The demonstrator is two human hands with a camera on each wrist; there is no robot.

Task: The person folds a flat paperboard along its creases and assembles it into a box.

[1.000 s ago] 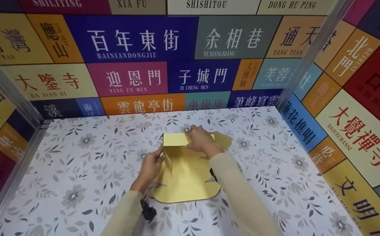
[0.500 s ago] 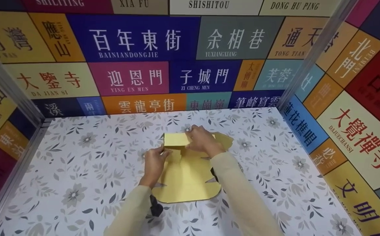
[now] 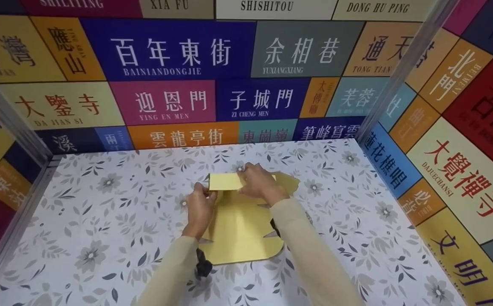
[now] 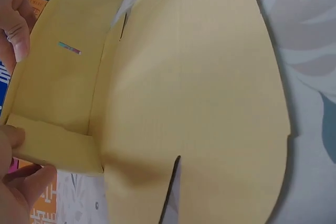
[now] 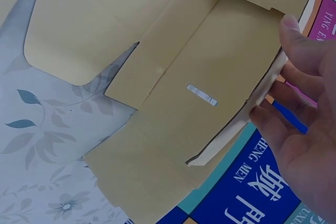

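A yellow cardboard box blank lies partly folded on the table, its far panel raised. Slits cut into its sides show in the head view. At the panel's left end my left hand pinches a small end flap, bent inward across the panel. My right hand grips the panel's top edge, thumb on the inner face and fingers behind, as the right wrist view shows. A narrow slot pierces this panel. The opposite end flap sticks out to the right, unfolded.
A white tablecloth with grey flowers and leaves covers the table. Walls of coloured sign panels enclose it at the back and both sides. A black wrist device hangs at the left sleeve.
My left hand has moved up along the left end, and the end flap has turned inward and now stands against the panel's end. The right hand keeps its place on the panel.
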